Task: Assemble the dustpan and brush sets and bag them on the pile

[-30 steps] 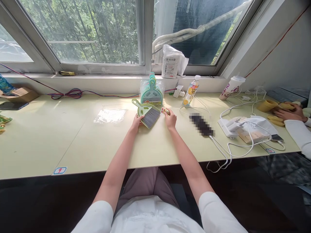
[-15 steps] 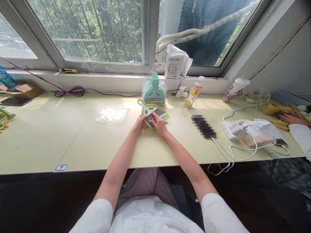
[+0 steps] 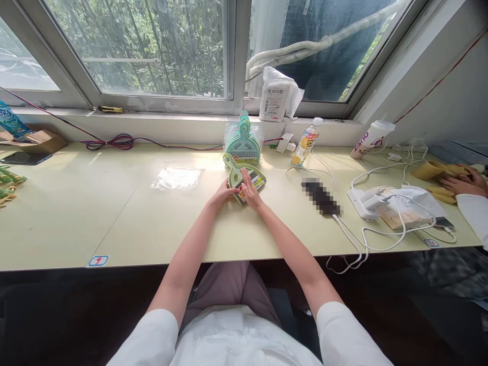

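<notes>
A small green hand brush with grey bristles (image 3: 240,175) lies on the pale yellow table (image 3: 152,223), its handle pointing up and left. A printed label card (image 3: 257,181) lies over the bristles. My left hand (image 3: 223,194) grips the brush's near left edge, fingers curled. My right hand (image 3: 248,192) presses on the label and bristles with its fingers close together. Just behind stands a bagged stack of green brush and dustpan sets (image 3: 243,142), leaning near the window sill.
A clear plastic bag (image 3: 176,178) lies left of the brush. To the right are a drink bottle (image 3: 305,144), a blurred dark object (image 3: 321,197), white cables and a charger (image 3: 368,203), and another person's hand (image 3: 463,184). A phone (image 3: 25,158) sits far left.
My right hand brought the label card from beside the brush onto its bristles and now presses it there. My left hand stayed on the brush, which shifted slightly right.
</notes>
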`<state>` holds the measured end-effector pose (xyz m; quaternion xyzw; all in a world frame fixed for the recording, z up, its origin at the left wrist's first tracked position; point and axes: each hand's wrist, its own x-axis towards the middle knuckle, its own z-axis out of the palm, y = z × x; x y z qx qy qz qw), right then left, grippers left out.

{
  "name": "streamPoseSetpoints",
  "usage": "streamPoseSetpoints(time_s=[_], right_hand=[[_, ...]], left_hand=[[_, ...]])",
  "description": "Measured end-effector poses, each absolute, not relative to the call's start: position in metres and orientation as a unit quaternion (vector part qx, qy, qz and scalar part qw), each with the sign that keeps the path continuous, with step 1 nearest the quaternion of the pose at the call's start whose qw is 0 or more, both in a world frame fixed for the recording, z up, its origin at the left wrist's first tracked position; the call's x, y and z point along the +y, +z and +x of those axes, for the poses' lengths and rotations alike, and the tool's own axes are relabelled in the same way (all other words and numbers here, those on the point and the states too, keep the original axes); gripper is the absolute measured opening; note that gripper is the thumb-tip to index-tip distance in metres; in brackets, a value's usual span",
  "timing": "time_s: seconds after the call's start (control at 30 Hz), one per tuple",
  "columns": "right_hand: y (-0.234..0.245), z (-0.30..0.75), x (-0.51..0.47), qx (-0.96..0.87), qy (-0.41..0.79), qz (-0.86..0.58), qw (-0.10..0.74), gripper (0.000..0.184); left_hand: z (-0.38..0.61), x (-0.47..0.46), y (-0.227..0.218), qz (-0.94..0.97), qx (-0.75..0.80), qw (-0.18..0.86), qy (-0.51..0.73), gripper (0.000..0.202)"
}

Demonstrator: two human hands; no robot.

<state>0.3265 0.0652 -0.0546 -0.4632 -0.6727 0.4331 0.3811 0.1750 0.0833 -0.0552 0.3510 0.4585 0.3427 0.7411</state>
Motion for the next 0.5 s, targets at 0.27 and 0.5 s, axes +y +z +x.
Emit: streamPoseSetpoints(time_s=[0.27, 0.5], right_hand=[[-0.057, 0.344, 0.074, -0.537, 0.285, -0.627, 0.487, 0.061], [-0.074, 0.362, 0.083, -0.21, 0.568, -0.613, 0.507, 0.06]], left_hand=[[0.173, 0.088, -0.059, 0.31, 0.457, 0.737, 0.391, 0.063], [0.17, 0.089, -0.061, 0.302, 0.45, 0.728, 0.42, 0.056]])
